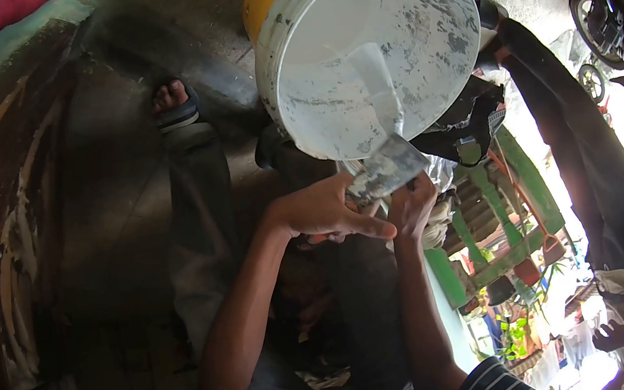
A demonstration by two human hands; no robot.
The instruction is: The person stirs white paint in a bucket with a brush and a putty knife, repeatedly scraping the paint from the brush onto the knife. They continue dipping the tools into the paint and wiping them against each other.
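Note:
A large white plastic bucket (421, 58) with a yellow outer side leans with its mouth facing me. Grey smears mark its inner wall, and a pale strip runs down to its near rim. Just below that rim is a flat, grey-stained blade, seemingly a putty knife (389, 169). My left hand (324, 211) is closed at its left end, thumb stretched toward my right hand. Curled fingers of my right hand (414, 205) sit against the blade's lower right side, partly hidden behind it. Whatever lies between my palms is hidden.
Another person's dark-trousered leg (593, 129) stands at right. A sandalled foot (176, 106) rests on the concrete floor at left. Behind the bucket lies a black bag (466, 119); green wooden furniture (502, 223) and a motorbike (605, 22) are farther right.

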